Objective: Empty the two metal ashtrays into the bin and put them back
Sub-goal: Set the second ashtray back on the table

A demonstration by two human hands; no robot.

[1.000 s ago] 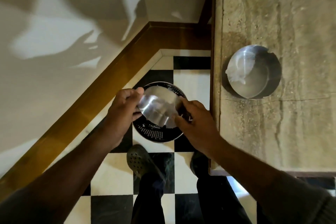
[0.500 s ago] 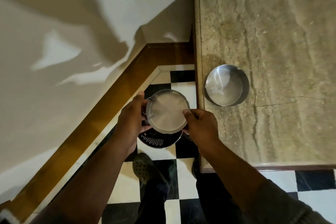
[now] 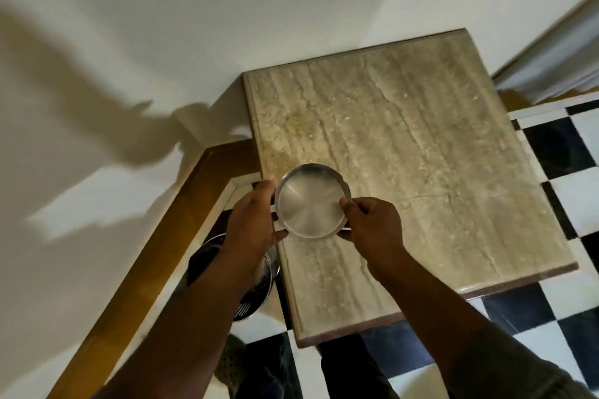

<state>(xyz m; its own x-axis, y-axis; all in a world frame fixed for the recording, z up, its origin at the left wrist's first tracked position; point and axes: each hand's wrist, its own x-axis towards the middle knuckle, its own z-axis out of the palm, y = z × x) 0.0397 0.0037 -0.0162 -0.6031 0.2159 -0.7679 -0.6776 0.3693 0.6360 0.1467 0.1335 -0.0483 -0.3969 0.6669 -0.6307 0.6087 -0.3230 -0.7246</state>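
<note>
Both hands, the left hand [image 3: 251, 220] and the right hand [image 3: 372, 227], grip one metal ashtray [image 3: 311, 201] between them, above the near-left edge of the tabletop [image 3: 421, 146]. Beyond and to the right of the hands the stone surface lies bare. Below the left forearm stands the bin [image 3: 256, 288], partly hidden, just beside the tabletop. The wall [image 3: 162, 26] closes the far side.
</note>
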